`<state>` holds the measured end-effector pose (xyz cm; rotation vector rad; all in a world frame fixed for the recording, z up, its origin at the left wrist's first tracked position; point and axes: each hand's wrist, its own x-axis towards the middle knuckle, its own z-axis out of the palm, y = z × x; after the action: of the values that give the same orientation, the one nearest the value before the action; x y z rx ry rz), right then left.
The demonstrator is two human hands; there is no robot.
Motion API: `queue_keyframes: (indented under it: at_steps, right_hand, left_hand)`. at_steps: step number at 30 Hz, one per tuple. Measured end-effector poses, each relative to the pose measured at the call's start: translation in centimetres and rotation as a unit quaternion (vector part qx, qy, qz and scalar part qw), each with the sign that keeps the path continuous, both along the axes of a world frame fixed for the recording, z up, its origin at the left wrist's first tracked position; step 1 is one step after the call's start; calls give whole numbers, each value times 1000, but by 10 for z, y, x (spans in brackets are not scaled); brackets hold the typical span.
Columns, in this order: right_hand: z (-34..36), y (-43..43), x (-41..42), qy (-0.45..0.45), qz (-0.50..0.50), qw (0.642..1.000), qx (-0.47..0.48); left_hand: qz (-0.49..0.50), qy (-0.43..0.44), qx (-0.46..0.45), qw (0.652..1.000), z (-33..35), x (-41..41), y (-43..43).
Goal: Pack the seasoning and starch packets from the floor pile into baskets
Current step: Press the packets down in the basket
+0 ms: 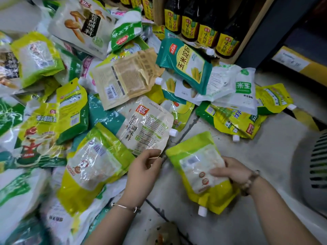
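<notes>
Gripping a yellow pouch (pixel 201 174) by its side, the right hand (pixel 230 171) holds it over bare floor (pixel 265 156), white spout pointing down toward the near edge. Just beside it, the left hand (pixel 145 165) pinches the lower corner of a white seasoning packet (pixel 146 126) lying at the pile's (pixel 53 112) edge. Packets spread across the floor's left and far sides. A white basket (pixel 311 167) sits at the right edge. Dark bottles (pixel 203 23) line a shelf beyond the pile.
</notes>
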<state>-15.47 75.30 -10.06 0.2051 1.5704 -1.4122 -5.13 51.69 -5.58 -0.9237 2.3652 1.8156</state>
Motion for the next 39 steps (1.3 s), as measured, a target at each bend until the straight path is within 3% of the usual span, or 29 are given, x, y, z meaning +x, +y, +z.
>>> queue_keyframes:
  at_steps: [3, 8, 14, 16, 20, 22, 24, 27, 31, 34, 39]
  right_hand:
    - [3, 5, 1, -45, -107, 990, -75]
    - [14, -50, 13, -36, -163, 976, -137]
    - [29, -110, 33, -38, -176, 964, -194]
    - [30, -126, 33, -29, -191, 968, -157]
    - [9, -138, 32, 4, -263, 965, 7]
    - [0, -137, 32, 17, -213, 975, 56]
    - [-6, -143, 32, -13, -147, 988, 48]
    - [-11, -164, 28, -84, -154, 984, 11]
    - [-33, -186, 18, -65, -149, 986, 38]
    - [-35, -183, 15, -49, -220, 972, 68]
    - [-22, -141, 0, -47, -381, 922, -45]
  left_hand:
    - [36, 12, 129, 991, 6, 2, 11]
    - [21, -18, 271, 962, 18, -6, 22]
    - [125, -31, 262, 957, 34, -14, -5]
    - [157, -22, 249, 956, 40, -12, -16]
    - [202, 2, 186, 962, 47, -6, -33]
    - [220, 1, 159, 962, 47, -2, -43]
    - [241, -5, 142, 960, 43, 1, -54]
    - [268, -11, 144, 953, 39, 3, -61]
    - [260, -13, 149, 954, 41, 2, -61]
    - [259, 1, 166, 951, 45, 2, -60]
    - [233, 32, 246, 940, 48, 5, -58]
